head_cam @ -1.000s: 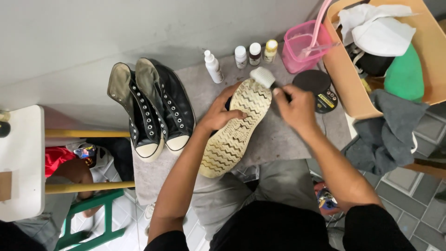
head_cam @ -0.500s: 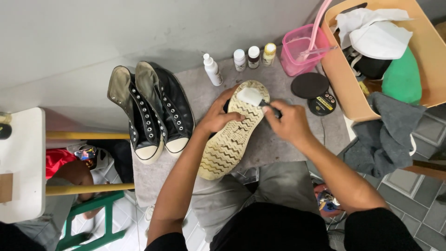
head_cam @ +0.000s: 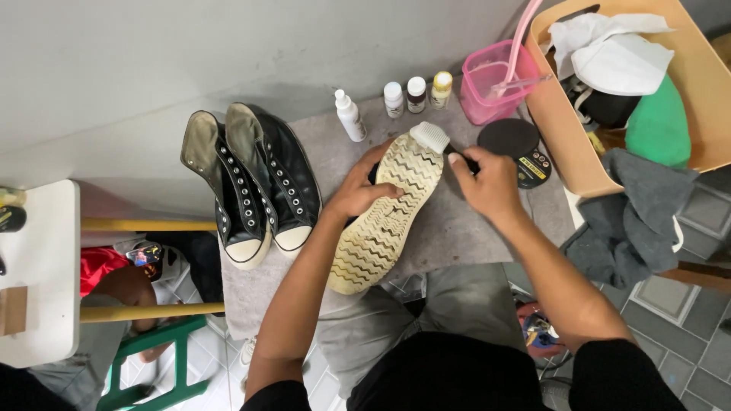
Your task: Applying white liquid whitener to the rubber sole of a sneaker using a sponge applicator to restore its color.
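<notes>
Cream zigzag sole (head_cam: 384, 221) gripped by left hand (head_cam: 364, 189), right hand (head_cam: 487, 181) holding brush (head_cam: 431, 137) – 3 small bottles (head_cam: 415, 93), pink tub (head_cam: 495, 80) behind.

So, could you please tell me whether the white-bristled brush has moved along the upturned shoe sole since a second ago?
Yes. The white-bristled brush sits at the sole's toe end again, after dipping onto it, farther from the black round tin.

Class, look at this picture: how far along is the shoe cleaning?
Done: cannot tell; the sole looks yellowed throughout. In hand: the left hand steadies the upturned shoe while the right hand holds the brush at the sole's far end. Left: the black pair stands beside it, untouched by either hand.
</notes>
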